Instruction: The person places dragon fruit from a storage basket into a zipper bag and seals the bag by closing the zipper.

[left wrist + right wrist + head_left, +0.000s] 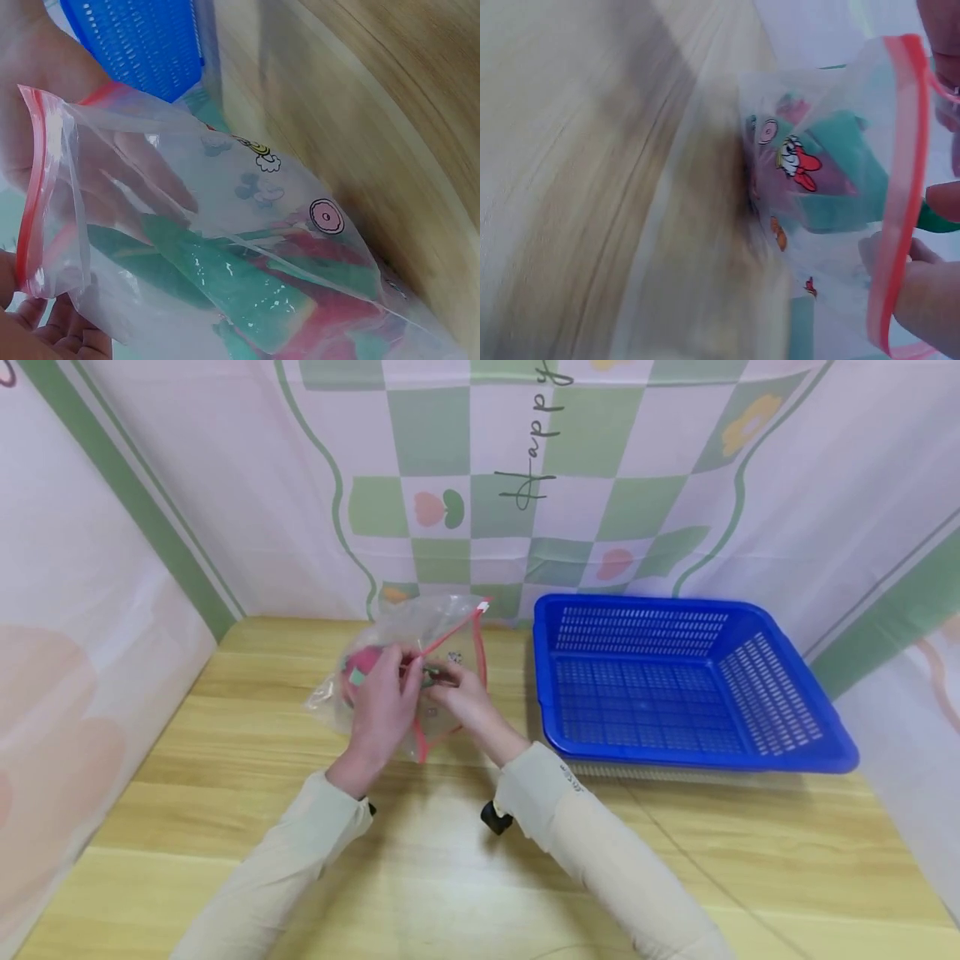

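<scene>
A clear zip bag (431, 618) with a red zip edge and cartoon prints lies on the table, its mouth towards the right. Inside it are pink-red pieces (363, 662) and flat green pieces (232, 277), seen through the plastic. My left hand (382, 702) grips the bag by its mouth, curled fingers (64, 330) at the red zip edge. Reaching into the mouth, my right hand (465, 697) pinches a green piece (936, 219) between thumb and fingers. Much of that piece is hidden by the hand and the zip edge.
To the right of the bag stands a blue plastic basket (551, 693) with slotted walls. A pale rim shows beneath its front edge. The wooden table (442, 877) meets a printed cloth (510, 435) at the back. A thin cable (697, 864) runs along the right front.
</scene>
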A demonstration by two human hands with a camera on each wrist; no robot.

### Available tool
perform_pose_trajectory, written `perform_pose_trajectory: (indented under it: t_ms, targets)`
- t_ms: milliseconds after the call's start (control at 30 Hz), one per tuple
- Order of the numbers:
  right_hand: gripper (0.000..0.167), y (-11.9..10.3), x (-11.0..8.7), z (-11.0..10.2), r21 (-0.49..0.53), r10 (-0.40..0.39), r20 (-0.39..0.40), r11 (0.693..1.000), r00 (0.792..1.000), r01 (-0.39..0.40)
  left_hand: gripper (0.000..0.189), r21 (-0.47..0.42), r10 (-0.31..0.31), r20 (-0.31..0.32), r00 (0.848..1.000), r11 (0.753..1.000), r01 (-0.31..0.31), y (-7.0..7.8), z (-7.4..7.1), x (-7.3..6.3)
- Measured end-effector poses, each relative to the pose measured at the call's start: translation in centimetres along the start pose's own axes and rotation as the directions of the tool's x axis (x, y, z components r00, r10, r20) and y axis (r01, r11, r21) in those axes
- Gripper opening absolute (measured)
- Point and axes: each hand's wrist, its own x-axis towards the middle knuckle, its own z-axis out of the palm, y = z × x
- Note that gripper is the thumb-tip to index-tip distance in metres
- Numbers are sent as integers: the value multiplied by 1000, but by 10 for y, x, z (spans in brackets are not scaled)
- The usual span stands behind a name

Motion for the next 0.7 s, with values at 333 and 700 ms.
perform_pose_trajectory:
  t_ms: [333, 700]
  targets:
    - [31, -18, -20, -20, 72, -70, -243, 993, 967, 90, 22, -47, -59, 29, 998, 997, 61, 2, -2, -3]
    - [19, -31, -12, -54, 167, -181, -437, 946, 881, 278, 21, -82, -81, 109, 991, 992, 91, 5, -2, -7]
